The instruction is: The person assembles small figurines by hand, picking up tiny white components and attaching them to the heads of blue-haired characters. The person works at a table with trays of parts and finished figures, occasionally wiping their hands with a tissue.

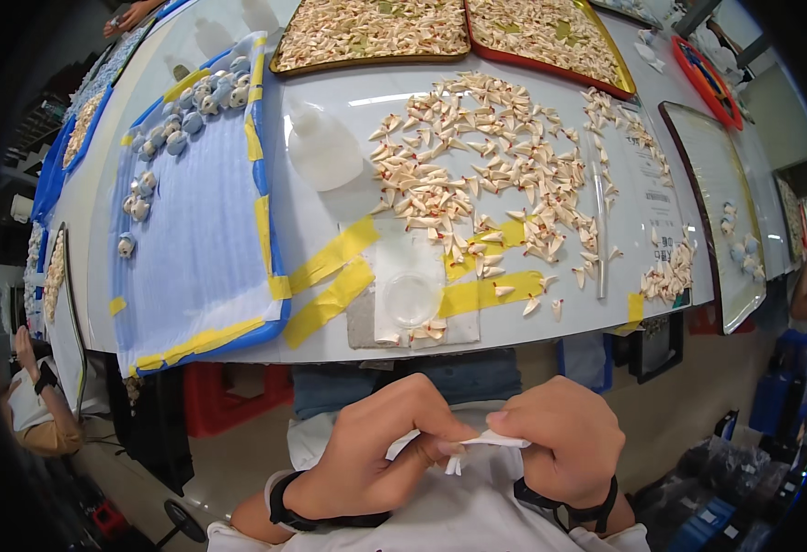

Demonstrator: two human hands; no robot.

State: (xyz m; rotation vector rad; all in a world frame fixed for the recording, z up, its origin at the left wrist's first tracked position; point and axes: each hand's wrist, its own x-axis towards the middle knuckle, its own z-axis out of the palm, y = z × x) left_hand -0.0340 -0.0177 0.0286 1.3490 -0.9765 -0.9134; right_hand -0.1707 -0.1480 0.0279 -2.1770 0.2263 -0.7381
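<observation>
Close to my body, below the table's near edge, my left hand [380,451] and my right hand [564,440] pinch a thin, white, tissue-like strip [491,440] from its two sides. Part of the strip hangs down by my left fingertips. On the table in front of them lies a grey-white pad [458,328] with a small clear round dish [410,300]. Many small cream cone-shaped pieces [431,193] with reddish tips are spread loosely beyond it.
At the left, a blue-rimmed tray [183,267] lined with pale blue cloth bears small blue-and-white round pieces [175,143]. A translucent squeeze bottle [325,152] stands beside it. Trays heaped with cones [371,32] sit at the back. Another person's arm [35,373] shows at far left.
</observation>
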